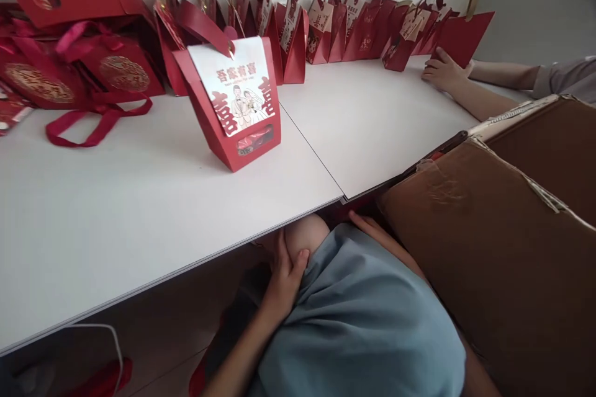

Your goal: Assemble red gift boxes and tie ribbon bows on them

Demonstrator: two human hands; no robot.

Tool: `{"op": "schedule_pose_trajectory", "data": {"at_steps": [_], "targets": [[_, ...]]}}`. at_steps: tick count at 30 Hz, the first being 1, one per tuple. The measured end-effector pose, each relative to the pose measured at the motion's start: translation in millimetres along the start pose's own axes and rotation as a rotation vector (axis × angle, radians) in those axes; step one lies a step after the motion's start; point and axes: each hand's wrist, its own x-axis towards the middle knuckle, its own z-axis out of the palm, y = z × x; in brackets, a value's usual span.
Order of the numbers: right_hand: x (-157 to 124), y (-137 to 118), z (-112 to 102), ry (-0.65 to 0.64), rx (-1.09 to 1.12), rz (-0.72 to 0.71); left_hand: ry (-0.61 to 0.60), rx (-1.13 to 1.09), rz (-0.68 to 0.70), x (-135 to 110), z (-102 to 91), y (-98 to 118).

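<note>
My left hand [285,276] lies flat on my bare knee [302,232] just below the white table's [139,211] front edge, fingers stretched out and holding nothing. My right hand [367,226] shows only as a strip between my grey-blue clothing [367,322] and a cardboard box [488,242]; it reaches under the table edge and its fingers are hidden. On the table in front of me stands a red gift bag [237,99] with a white printed front flap and a small window, upright and untouched.
A row of red gift bags [354,22] lines the back wall. More red bags and ribbons [93,68] pile up at the left. Another person's hand [442,71] rests on the table against a red bag [460,37] at the far right.
</note>
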Motion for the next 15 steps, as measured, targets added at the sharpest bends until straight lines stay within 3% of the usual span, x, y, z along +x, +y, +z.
{"op": "schedule_pose_trajectory", "data": {"at_steps": [2, 6, 9, 15], "targets": [[8, -19, -7, -0.257, -0.013, 0.130, -0.022, 0.007, 0.029, -5, 5.7, 5], [20, -48, -9, -0.518, -0.132, -0.039, 0.007, 0.035, 0.085, -11, 14.4, 12], [21, -56, -10, -0.595, -0.150, -0.087, 0.038, 0.036, 0.099, -13, 18.1, 13], [17, -51, -18, -0.613, -0.205, -0.039, 0.008, 0.031, 0.035, -14, 27.0, 5]]}}
